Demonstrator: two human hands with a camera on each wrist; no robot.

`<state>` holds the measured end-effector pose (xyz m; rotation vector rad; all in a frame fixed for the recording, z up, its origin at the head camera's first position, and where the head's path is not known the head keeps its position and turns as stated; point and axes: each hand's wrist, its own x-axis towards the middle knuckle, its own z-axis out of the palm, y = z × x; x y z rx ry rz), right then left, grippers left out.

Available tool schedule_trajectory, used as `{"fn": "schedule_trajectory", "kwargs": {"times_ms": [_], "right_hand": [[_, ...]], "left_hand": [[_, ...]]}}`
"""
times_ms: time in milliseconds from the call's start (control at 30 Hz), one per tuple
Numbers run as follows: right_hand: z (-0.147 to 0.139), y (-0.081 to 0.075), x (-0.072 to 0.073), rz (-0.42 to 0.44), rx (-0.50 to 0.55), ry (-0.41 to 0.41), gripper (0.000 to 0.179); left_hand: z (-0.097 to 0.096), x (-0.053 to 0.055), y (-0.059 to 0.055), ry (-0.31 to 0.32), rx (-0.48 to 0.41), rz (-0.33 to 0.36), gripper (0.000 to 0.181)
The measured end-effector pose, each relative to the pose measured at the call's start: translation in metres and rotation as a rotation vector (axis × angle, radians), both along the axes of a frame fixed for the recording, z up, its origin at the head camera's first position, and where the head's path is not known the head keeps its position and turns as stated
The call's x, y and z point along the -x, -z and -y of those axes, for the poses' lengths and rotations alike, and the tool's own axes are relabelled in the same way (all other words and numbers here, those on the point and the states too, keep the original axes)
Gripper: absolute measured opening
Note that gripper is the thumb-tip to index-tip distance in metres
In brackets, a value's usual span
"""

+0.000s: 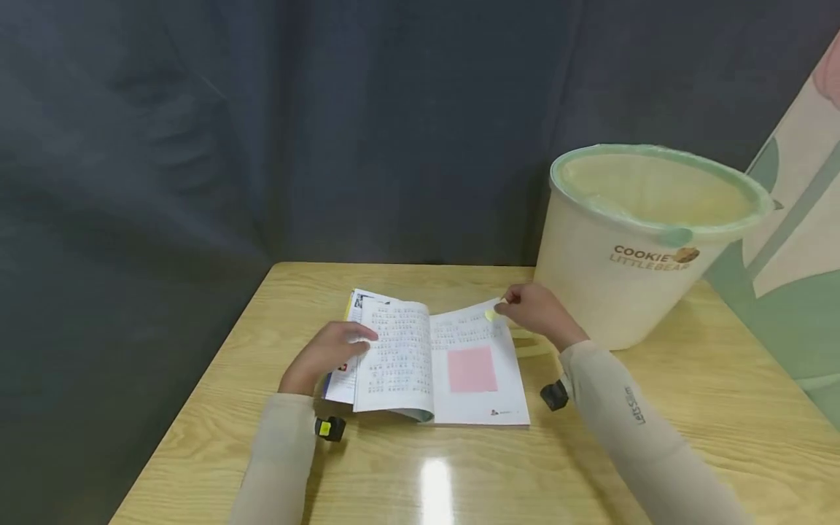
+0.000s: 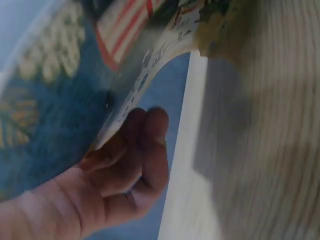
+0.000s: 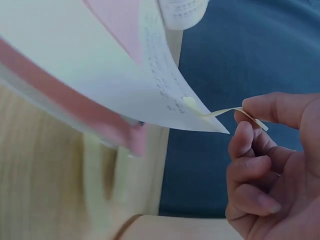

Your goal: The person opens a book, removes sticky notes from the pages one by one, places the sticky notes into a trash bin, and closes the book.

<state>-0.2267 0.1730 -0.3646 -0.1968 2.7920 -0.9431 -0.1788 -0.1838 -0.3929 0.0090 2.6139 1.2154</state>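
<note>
Sleeves (image 1: 630,430) come nearest to us, reaching toward the open book (image 1: 472,410) on the wooden table (image 1: 216,467); we place everything else by that book. At its left edge, the left hand (image 1: 331,351) touches the raised leaves (image 1: 394,350), fingers partly bent; whether it pinches them or only steadies them, we cannot tell. At the book's far right corner, the right hand (image 1: 533,310) has thumb and forefinger closed together on a narrow yellow strip (image 3: 225,110), its other fingers curled in. One end of that strip lies against the paper, and the corner there bends up. On the book's right page (image 1: 440,405) sits a pink square (image 1: 472,370).

From here, we judge that a sharp tug could tear the corner or snap the strip, since the paper bends so readily. Should the left hand bear too lightly, the book might slide or its arched leaves flop over to the right.

Beyond the book and to its right stands a pale bin (image 1: 604,292) with a green rim (image 1: 761,208) and a thin liner (image 1: 663,186). We make out only the upper inside; the bottom is hidden, so we cannot say what it contains.
</note>
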Motion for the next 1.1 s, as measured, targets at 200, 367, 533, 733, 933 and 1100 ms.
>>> {"fn": "schedule_trajectory", "kwargs": {"times_ms": [200,367,533,733,933,1100], "right_hand": [[-0.019,0.021,-0.001,0.031,0.093,0.027,0.027],[-0.025,0.046,-0.009,-0.01,0.1,0.025,0.024],[-0.025,0.073,-0.018,0.046,0.159,0.047,0.022],[-0.031,0.076,-0.016,0.046,0.255,0.016,0.025],[-0.032,0.075,-0.013,0.06,0.256,0.004,0.027],[-0.033,0.08,-0.014,0.046,0.205,0.002,0.036]], "left_hand": [[-0.002,0.001,0.015,-0.021,0.158,-0.015,0.03],[-0.004,-0.008,0.03,0.044,0.378,-0.01,0.05],[-0.004,-0.018,0.04,0.337,0.443,-0.202,0.072],[-0.016,-0.024,0.031,0.45,0.378,-0.356,0.043],[-0.035,-0.034,0.022,0.408,0.4,-0.149,0.071],[-0.044,-0.037,0.02,0.485,0.398,-0.083,0.062]]}}
